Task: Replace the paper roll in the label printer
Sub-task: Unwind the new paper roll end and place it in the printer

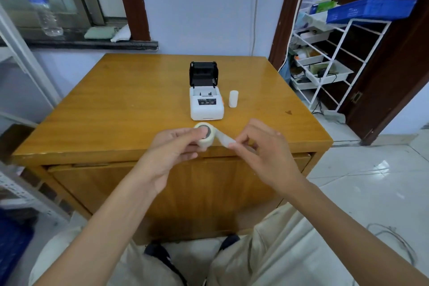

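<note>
A small white label printer [207,105] stands on the wooden table [116,111] with its black lid [203,73] raised and its paper bay showing. Just right of it stands a small white cylinder [233,98], upright. In front of the printer, above the table's near edge, my left hand [173,146] grips a paper roll [205,134] with a dark core. My right hand [260,146] pinches the roll's loose paper strip [224,139], pulled out to the right.
A white wire rack [329,62] with trays and a blue crate [371,9] stands right of the table, beside a dark door. A window sill with a plastic bottle [44,7] lies at the back left. My knees are under the table's near edge.
</note>
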